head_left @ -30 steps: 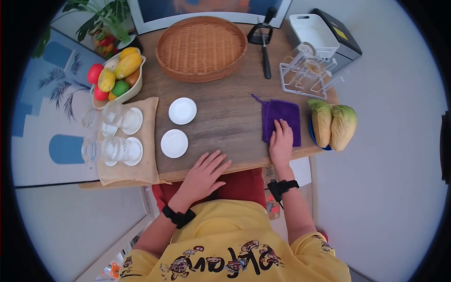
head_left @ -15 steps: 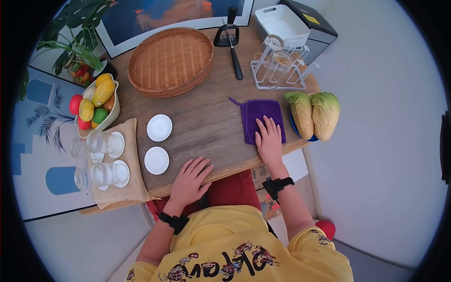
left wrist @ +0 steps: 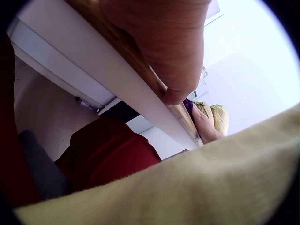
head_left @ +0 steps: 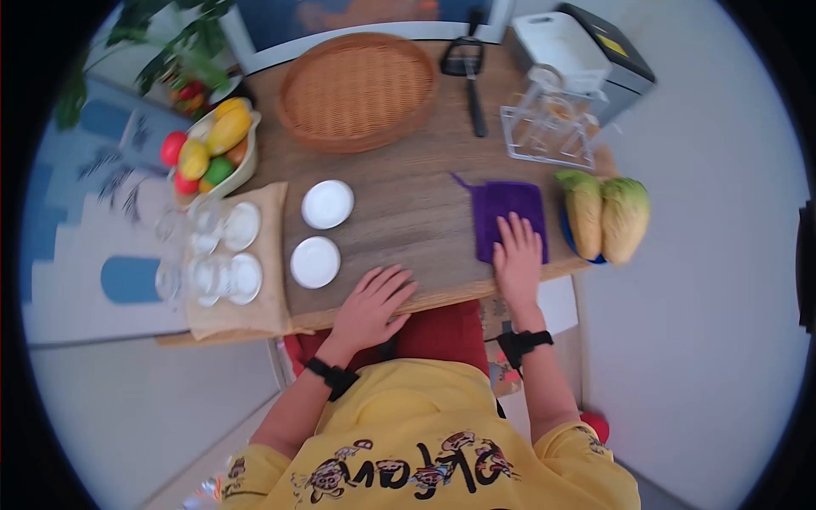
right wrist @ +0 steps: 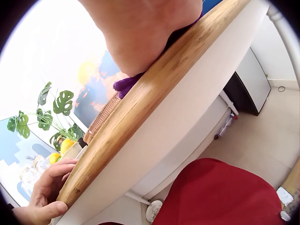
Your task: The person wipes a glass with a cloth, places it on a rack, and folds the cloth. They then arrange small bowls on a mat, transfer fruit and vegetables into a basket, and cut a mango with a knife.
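Note:
My right hand rests with its fingers laid over a folded purple cloth near the front edge of the table. Part of that cloth also shows beside the hand in the right wrist view. My left hand lies at the table's front edge, fingers straight and spread, holding nothing. To its left, two small white dishes stand one in front of the other on the wood. Two heads of Chinese cabbage sit on a blue dish to the right of the cloth.
At left, glass jars and white lids lie on a beige cloth, with a fruit basket behind. A round wicker tray, a black-handled knife, a glass rack and a white bin stand farther back.
The head view swung to the right and back again, so the whole scene shifted in the frame. Both hands keep their places, the right on the purple cloth and the left at the table edge.

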